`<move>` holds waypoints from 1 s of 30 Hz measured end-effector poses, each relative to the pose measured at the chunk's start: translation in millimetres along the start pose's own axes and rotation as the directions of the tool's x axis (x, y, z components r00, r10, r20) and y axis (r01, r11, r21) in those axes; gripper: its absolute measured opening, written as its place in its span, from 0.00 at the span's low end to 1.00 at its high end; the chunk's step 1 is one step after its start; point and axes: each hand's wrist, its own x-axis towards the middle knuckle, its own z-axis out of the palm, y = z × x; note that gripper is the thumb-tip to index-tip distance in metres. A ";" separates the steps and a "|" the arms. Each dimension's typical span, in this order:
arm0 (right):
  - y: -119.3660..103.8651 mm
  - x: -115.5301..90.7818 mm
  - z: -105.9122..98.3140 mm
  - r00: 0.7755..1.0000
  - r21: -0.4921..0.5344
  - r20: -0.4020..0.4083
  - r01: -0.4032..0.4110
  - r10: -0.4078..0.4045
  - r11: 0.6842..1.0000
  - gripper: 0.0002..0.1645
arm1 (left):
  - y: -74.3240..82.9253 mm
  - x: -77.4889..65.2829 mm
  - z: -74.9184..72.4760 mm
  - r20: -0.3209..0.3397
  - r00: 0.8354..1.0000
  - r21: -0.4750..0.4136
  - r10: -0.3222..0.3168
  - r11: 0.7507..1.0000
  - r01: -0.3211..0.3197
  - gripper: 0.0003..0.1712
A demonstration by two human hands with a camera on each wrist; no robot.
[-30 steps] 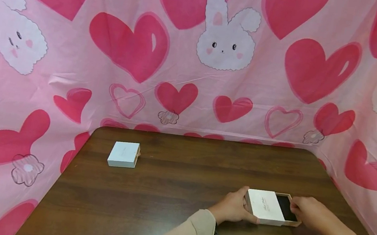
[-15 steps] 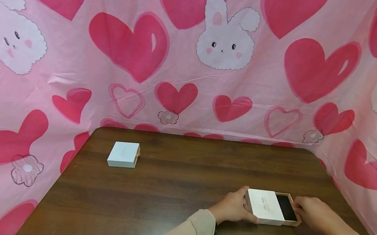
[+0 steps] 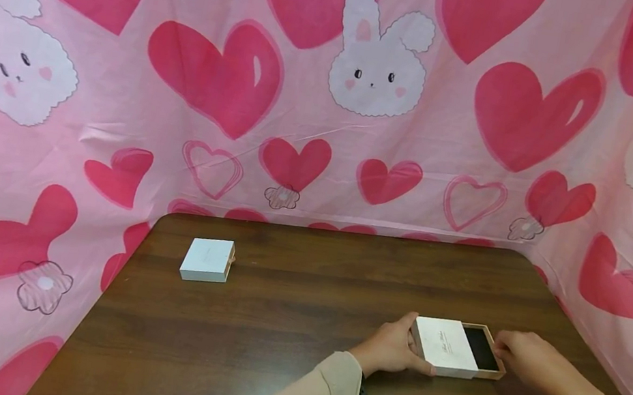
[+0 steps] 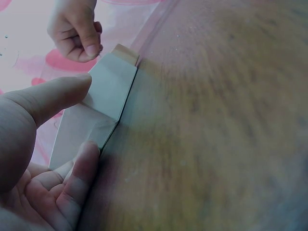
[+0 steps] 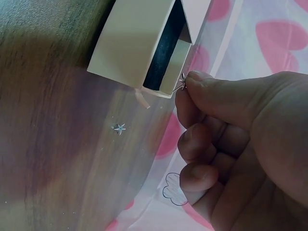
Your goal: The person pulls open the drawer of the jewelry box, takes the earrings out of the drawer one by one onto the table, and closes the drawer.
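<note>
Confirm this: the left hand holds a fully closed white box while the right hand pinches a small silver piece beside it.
Not quite: the white box isn't closed. The head view shows its tray slid partly out, baring the black lining. The left hand does hold it, while the right hand pinches a small silver piece beside it.

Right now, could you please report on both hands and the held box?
Left hand gripping white box, drawer partly out. Right hand pinching star-shaped piece. Second star on tabletop near box.

We see a curtained booth (image 3: 150, 109): pink cloth (image 3: 440, 138) with hearts (image 3: 234, 88) and rabbits (image 3: 374, 89) hangs left, right and far around a wooden bench (image 3: 271, 328).
</note>
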 end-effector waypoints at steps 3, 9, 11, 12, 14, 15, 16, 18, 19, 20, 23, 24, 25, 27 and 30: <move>0.8 -0.6 0.2 1.000 0.007 0.002 -0.012 0.012 1.000 0.15 | -0.4 -0.1 0.1 0.001 1.000 -0.003 -0.003 1.000 0.003 0.54; 3.3 -2.5 -0.1 1.000 0.011 -0.004 -0.016 0.016 1.000 0.14 | 0.0 -0.6 -0.6 -0.002 1.000 -0.005 -0.001 1.000 0.001 0.52; 4.3 -3.4 0.5 1.000 0.008 -0.012 -0.008 0.008 1.000 0.15 | 0.3 -0.9 -0.6 -0.002 1.000 -0.004 -0.004 1.000 0.004 0.52; 4.7 -4.0 0.8 1.000 0.007 -0.016 -0.005 0.005 1.000 0.15 | 0.5 -1.2 -0.7 -0.001 1.000 -0.003 -0.008 1.000 0.008 0.53; 5.8 -5.0 1.7 1.000 0.005 -0.025 0.003 -0.002 1.000 0.16 | 0.7 -1.4 -0.7 -0.002 1.000 -0.002 -0.013 1.000 0.013 0.53; 6.3 -5.4 2.2 1.000 0.006 -0.028 0.004 -0.003 1.000 0.16 | 0.7 -1.4 -0.6 -0.002 1.000 0.002 -0.016 1.000 0.016 0.54; 7.1 -5.6 2.7 0.999 0.005 -0.032 0.003 -0.003 1.000 0.16 | 0.7 -1.5 -0.6 -0.002 1.000 0.003 -0.019 1.000 0.019 0.54; 8.3 -6.3 3.8 0.999 0.003 -0.041 0.001 -0.001 1.000 0.17 | 0.5 -1.5 -0.6 -0.004 1.000 0.006 -0.022 1.000 0.022 0.54; 8.9 -6.5 4.2 0.999 0.002 -0.044 0.003 -0.003 1.000 0.17 | 0.4 -1.4 -0.5 -0.004 1.000 0.007 -0.022 1.000 0.022 0.54; 9.4 -6.7 4.4 0.999 0.001 -0.048 0.006 -0.005 1.000 0.17 | 0.4 -1.3 -0.6 -0.004 1.000 0.008 -0.023 1.000 0.023 0.54; 11.0 -7.3 4.6 0.998 -0.012 -0.056 -0.002 0.001 1.000 0.18 | 0.3 -0.8 -0.3 -0.004 1.000 0.014 -0.027 1.000 0.027 0.55; 11.5 -7.6 4.4 0.998 -0.011 -0.055 -0.003 0.003 1.000 0.17 | 0.3 -0.7 -0.3 -0.004 1.000 0.015 -0.029 0.999 0.029 0.56; 12.0 -7.9 4.2 0.999 -0.009 -0.053 -0.005 0.004 1.000 0.17 | 0.5 -0.6 -0.3 -0.003 0.999 0.015 -0.032 0.999 0.032 0.57; 13.7 -8.6 4.0 0.999 -0.009 -0.049 -0.017 0.017 1.000 0.16 | 0.6 -0.5 -0.1 -0.001 0.999 0.017 -0.036 0.999 0.036 0.59; 16.0 -10.0 4.3 0.999 0.002 -0.044 -0.022 0.023 1.000 0.15 | 0.6 -0.5 0.2 0.000 0.999 0.020 -0.041 0.999 0.041 0.59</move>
